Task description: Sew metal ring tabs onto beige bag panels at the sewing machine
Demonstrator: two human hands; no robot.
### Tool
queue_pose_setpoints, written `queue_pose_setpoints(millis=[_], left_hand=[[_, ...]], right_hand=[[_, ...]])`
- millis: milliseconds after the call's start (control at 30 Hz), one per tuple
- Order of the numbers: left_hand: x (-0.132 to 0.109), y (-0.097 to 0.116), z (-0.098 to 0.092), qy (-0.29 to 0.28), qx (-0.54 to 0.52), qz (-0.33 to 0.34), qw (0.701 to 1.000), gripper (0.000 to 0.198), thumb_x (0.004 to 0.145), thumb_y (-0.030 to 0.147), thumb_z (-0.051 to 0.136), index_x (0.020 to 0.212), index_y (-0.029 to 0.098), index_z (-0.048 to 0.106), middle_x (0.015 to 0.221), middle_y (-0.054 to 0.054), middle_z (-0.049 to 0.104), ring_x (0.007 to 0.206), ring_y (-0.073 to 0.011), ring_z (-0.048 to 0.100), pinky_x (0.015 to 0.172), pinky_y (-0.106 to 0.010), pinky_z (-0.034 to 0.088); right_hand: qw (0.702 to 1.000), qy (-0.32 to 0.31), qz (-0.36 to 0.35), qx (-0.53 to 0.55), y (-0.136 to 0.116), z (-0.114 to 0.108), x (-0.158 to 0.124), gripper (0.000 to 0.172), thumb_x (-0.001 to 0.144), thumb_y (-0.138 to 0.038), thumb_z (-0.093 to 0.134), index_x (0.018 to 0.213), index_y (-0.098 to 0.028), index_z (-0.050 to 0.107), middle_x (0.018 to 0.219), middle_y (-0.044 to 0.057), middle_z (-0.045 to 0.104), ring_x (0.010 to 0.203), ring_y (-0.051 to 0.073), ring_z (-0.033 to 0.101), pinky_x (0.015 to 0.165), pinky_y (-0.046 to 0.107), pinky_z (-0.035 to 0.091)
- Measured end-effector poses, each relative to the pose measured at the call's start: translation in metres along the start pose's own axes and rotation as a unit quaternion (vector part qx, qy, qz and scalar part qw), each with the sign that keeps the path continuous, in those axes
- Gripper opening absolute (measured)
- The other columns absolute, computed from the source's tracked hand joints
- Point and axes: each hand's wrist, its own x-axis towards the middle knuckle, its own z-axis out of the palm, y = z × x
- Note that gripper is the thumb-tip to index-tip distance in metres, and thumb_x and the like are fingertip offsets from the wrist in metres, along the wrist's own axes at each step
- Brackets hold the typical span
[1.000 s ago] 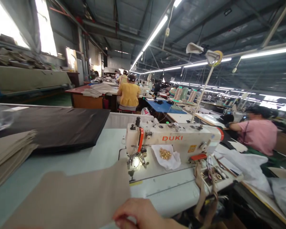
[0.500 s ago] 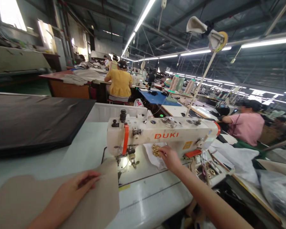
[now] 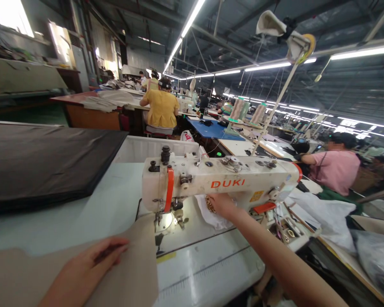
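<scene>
My left hand lies over a flat beige piece of material. Its fingers are curled, with thumb and fingertips close together; whatever they may hold is too small to make out. My right hand reaches beneath the arm of the white sewing machine. Its fingertips are in a heap of small gold-coloured metal pieces on a white cloth or bag. The machine arm and the hand itself hide the fingers. The beige piece's edge lies just left of the lit needle area.
A dark stack of material lies on the table at left. A small tray with metal fittings and tools sits at right, beside white plastic bags. A thread stand rises behind the machine. Co-workers sit ahead and at right.
My right hand has moved deeper under the machine arm, covering more of the gold pieces. My left hand and the beige piece have shifted slightly left. The view has moved a little.
</scene>
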Motion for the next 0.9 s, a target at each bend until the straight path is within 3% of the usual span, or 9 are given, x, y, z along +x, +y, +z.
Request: queue_pose_setpoints(millis=[200, 433, 700, 900], left_hand=[[0.009, 0.001, -0.004, -0.032, 0.007, 0.014, 0.999, 0.044, 0.064, 0.058, 0.041, 0.086, 0.031, 0.068, 0.088, 0.003, 0.073, 0.092, -0.0284, 0.065, 0.082, -0.035, 0.048], [0.010, -0.002, -0.001, -0.026, 0.007, 0.032, 0.999, 0.042, 0.061, 0.060, 0.043, 0.077, 0.032, 0.069, 0.082, 0.004, 0.073, 0.086, -0.0298, 0.066, 0.078, -0.035, 0.050], [0.008, 0.003, -0.003, -0.029, 0.019, 0.033, 0.999, 0.046, 0.061, 0.061, 0.041, 0.081, 0.029, 0.068, 0.087, 0.001, 0.073, 0.089, -0.0295, 0.064, 0.083, -0.036, 0.047], [0.002, 0.009, -0.003, -0.040, 0.009, 0.067, 0.997, 0.043, 0.065, 0.056, 0.040, 0.083, 0.027, 0.066, 0.086, 0.001, 0.073, 0.088, -0.0288, 0.065, 0.081, -0.035, 0.047]], right_hand=[[0.999, -0.030, -0.018, -0.002, -0.004, -0.003, 0.005, 0.026, 0.090, -0.017, 0.045, 0.101, -0.019, 0.069, 0.106, 0.009, 0.069, 0.097, 0.022, 0.063, 0.081, 0.029, 0.042], [0.999, -0.031, 0.017, 0.024, -0.002, 0.001, 0.006, 0.020, 0.094, -0.025, 0.049, 0.100, -0.015, 0.065, 0.104, 0.007, 0.068, 0.098, 0.020, 0.062, 0.090, 0.041, 0.044], [0.983, 0.057, 0.093, 0.150, 0.007, 0.007, 0.004, 0.018, 0.088, -0.024, 0.055, 0.092, -0.013, 0.069, 0.099, 0.012, 0.070, 0.099, 0.025, 0.063, 0.091, 0.040, 0.043], [0.932, 0.121, 0.090, 0.329, -0.002, -0.002, -0.030, 0.019, 0.083, -0.025, 0.054, 0.086, -0.016, 0.071, 0.080, 0.006, 0.073, 0.075, 0.020, 0.067, 0.069, 0.029, 0.051]])
